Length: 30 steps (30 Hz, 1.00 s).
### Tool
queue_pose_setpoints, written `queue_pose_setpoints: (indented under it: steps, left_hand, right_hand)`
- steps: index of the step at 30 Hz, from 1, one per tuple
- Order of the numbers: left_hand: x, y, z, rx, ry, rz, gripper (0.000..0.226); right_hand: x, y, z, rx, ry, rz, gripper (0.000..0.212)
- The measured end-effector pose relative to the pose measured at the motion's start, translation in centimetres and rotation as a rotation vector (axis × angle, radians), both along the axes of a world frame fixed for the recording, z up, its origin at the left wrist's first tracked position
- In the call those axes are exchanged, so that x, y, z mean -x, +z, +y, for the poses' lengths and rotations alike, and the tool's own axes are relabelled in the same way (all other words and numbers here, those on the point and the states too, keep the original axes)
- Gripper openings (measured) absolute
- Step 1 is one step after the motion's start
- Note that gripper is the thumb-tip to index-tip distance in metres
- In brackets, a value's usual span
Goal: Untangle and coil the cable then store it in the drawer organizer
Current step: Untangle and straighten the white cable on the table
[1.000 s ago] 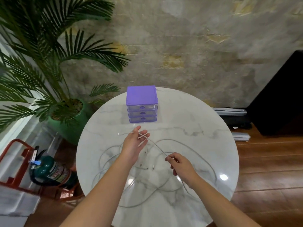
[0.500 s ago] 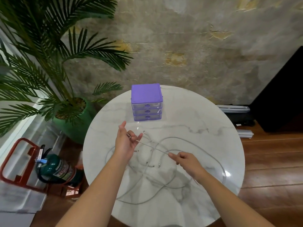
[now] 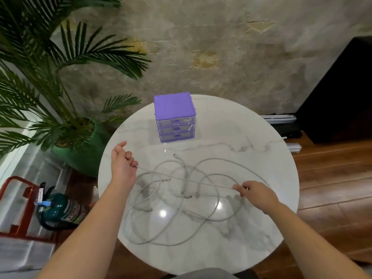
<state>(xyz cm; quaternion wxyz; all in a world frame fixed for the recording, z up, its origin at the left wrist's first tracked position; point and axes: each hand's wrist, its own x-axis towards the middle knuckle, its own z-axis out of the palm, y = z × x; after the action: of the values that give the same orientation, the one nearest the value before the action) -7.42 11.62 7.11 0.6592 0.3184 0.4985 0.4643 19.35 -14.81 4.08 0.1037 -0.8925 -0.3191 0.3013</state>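
Thin white cables (image 3: 203, 216) lie in tangled loops across the round marble table (image 3: 261, 234). One cable strand (image 3: 181, 178) is stretched taut between my hands, just above the loops. My left hand (image 3: 122, 162) pinches one end of it near the table's left edge. My right hand (image 3: 252, 193) pinches it further along, at the right. Several loose plug ends lie among the loops in the middle. A purple drawer organizer (image 3: 174, 116) with three clear drawers, all closed, stands at the table's far side.
A potted palm (image 3: 74, 135) in a green pot stands left of the table. A fire extinguisher (image 3: 58, 210) in a red frame sits on the floor at lower left. A black cabinet (image 3: 342, 93) is at right on the wooden floor.
My hands have moved apart: the left went out to the left, the right went to the right. The strand between them is now longer and straight.
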Motion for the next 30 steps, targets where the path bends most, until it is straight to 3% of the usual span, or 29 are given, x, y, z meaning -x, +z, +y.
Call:
queue_pose_setpoints:
  steps: [2,7,10,13,17,22,26,28,30]
  left_hand:
    - [-1.1,0.1,-0.4,-0.028,-0.068,0.068,0.026]
    - [-5.9,0.4,-4.3,-0.176,-0.383,0.382,0.025]
    - [-8.6,0.3,-7.3,-0.315,-0.634,0.492,0.020]
    - [-11.0,0.0,-9.5,-0.377,-0.850,0.621,0.031]
    - [-13.1,-1.0,-11.4,-0.379,-0.993,0.686,0.032]
    - [-14.9,-1.2,-12.5,-0.377,-0.928,0.693,0.028]
    - [-15.6,-1.2,-12.2,-0.305,-0.671,0.581,0.025]
    - [-15.3,-1.0,-11.6,-0.288,-0.533,0.579,0.026]
    - [-14.9,-1.0,-11.2,-0.271,-0.453,0.601,0.026]
  right_hand:
    - [-0.1,0.0,0.4,-0.072,-0.030,0.049,0.045]
    - [0.5,1.2,3.2,-0.326,-0.123,0.415,0.032]
    - [0.5,2.6,4.4,-0.405,-0.089,0.469,0.029]
    - [-0.1,3.1,4.8,-0.472,-0.026,0.548,0.022]
    - [-1.2,3.6,4.8,-0.462,0.002,0.587,0.024]
    - [-2.9,4.0,4.4,-0.437,0.005,0.510,0.038]
    - [-5.2,3.2,2.8,-0.423,0.084,0.425,0.037]
    - [-6.7,2.1,1.9,-0.332,0.182,0.295,0.010]
    - [-8.1,0.9,1.3,-0.244,0.306,0.059,0.022]
